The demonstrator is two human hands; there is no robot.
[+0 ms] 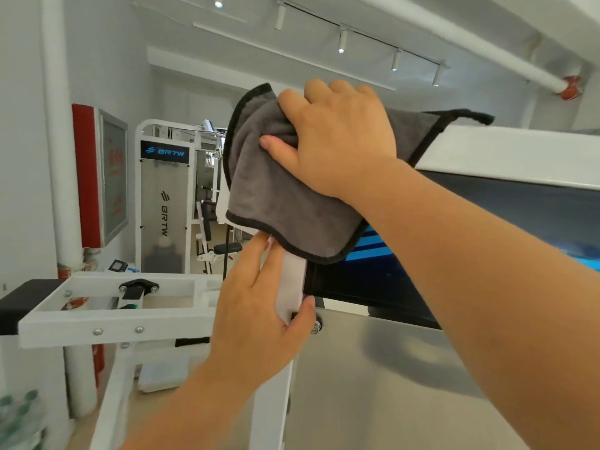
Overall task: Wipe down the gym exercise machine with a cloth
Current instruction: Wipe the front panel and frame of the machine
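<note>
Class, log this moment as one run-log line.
stage: wipe, top corner | right hand: grips grey cloth on white frame | left hand: holds upright post

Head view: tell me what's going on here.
A person is wiping down a white gym machine. The right hand grips a grey cloth and presses it over the machine's top corner. The left hand holds the upright post just below the cloth.
</note>
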